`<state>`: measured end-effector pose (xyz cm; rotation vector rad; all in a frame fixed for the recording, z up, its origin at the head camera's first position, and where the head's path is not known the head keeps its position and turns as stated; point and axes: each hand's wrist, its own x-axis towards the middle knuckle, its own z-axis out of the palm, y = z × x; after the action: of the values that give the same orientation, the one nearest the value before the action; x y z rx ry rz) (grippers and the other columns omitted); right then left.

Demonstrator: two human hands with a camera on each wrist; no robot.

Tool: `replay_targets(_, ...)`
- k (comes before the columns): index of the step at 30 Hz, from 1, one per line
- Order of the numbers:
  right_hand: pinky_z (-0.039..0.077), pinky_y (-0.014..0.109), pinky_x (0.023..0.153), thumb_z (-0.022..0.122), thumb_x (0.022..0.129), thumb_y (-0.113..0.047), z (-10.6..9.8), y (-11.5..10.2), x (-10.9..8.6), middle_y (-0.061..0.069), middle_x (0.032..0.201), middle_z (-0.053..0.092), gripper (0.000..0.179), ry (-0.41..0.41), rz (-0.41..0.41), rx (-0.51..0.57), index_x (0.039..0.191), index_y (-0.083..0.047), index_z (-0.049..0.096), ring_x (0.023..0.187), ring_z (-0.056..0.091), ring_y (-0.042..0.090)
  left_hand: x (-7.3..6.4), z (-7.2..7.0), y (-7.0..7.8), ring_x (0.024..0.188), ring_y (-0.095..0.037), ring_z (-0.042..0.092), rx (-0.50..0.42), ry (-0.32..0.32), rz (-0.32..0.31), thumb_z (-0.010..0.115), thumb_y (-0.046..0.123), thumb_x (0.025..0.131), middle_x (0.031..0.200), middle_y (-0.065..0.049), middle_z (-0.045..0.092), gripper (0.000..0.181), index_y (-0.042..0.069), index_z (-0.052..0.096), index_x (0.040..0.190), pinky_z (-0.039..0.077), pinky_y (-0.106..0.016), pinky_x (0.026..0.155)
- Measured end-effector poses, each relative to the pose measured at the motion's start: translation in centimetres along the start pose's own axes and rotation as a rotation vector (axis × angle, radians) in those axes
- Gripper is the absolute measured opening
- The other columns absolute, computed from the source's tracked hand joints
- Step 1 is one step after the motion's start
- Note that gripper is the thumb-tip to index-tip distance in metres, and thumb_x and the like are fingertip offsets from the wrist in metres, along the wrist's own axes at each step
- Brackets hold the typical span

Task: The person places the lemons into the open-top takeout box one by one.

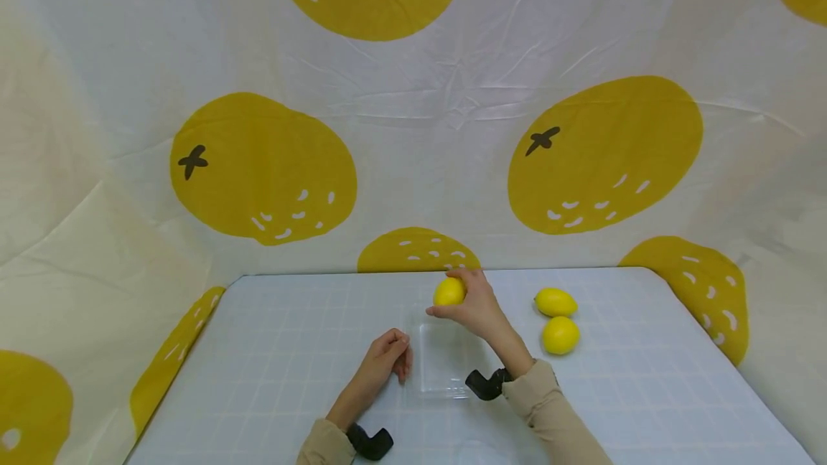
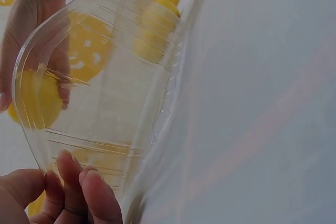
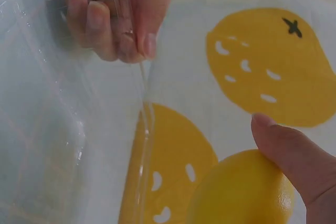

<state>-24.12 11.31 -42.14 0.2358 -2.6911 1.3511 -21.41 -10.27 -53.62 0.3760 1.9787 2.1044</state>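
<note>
A clear plastic container (image 1: 444,368) sits on the table in front of me. My left hand (image 1: 386,359) pinches its left rim between thumb and fingers, as both wrist views show. Over the container's far part, my right hand (image 1: 479,309) grips a yellow lemon (image 1: 449,292) between thumb and fingers. The right wrist view has this lemon (image 3: 239,195) at the bottom, with the thumb (image 3: 294,153) against its side; the other fingers are out of sight there. Seen through the container's wall (image 2: 121,106), lemon and right hand appear at left in the left wrist view.
Two more lemons lie to the right of the container, one farther back (image 1: 555,302) and one nearer (image 1: 561,336). A pale checked cloth covers the table (image 1: 278,350). Behind it hangs a white curtain (image 1: 426,163) printed with large yellow fruit.
</note>
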Motion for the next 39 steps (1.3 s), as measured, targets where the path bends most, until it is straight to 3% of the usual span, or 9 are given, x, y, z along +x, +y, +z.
replay_targets(7, 0.05, 0.041, 0.077, 0.095, 0.061, -0.034, 2.1, 0.0, 0.2, 0.015, 0.107, 0.051, 0.07, -0.08, 0.013, -0.083, 0.116, -0.004, 0.063, 0.088, 0.054, 0.027, 0.0, 0.0, -0.1, 0.054, -0.015, 0.052, 0.004, -0.018, 0.017, 0.049, 0.023, 0.106, 0.071, -0.007, 0.057, 0.033, -0.009, 0.047, 0.098, 0.049, -0.023, 0.052)
replay_targets(16, 0.048, 0.038, 0.073, 0.094, 0.061, -0.035, 3.4, 0.5, -0.3, 0.01, 0.1, 0.053, 0.069, -0.192, 0.057, -0.157, 0.113, -0.002, 0.063, 0.085, 0.052, 0.025, 0.1, -0.1, -0.4, 0.056, -0.014, 0.052, 0.001, -0.044, 0.031, 0.047, 0.021, 0.106, 0.071, -0.007, 0.057, 0.028, -0.006, 0.048, 0.097, 0.049, -0.023, 0.052)
replay_targets(28, 0.046, 0.035, 0.068, 0.096, 0.057, -0.03, 4.3, 0.0, -0.1, 0.01, 0.092, 0.056, 0.06, -0.24, -0.03, -0.292, 0.102, -0.003, 0.067, 0.076, 0.051, 0.023, 0.1, -0.4, -0.3, 0.057, -0.014, 0.053, 0.01, -0.04, 0.027, 0.046, 0.021, 0.107, 0.072, -0.005, 0.057, 0.028, -0.005, 0.048, 0.097, 0.049, -0.023, 0.053)
replay_targets(39, 0.049, 0.04, 0.078, 0.094, 0.064, -0.021, 4.8, -0.1, 0.3, 0.013, 0.098, 0.064, 0.055, -0.312, 0.048, -0.339, 0.108, 0.001, 0.068, 0.083, 0.053, 0.025, 0.1, -0.3, -0.4, 0.056, -0.014, 0.052, 0.022, -0.042, 0.015, 0.046, 0.019, 0.106, 0.071, -0.005, 0.056, 0.026, -0.005, 0.048, 0.097, 0.049, -0.023, 0.053)
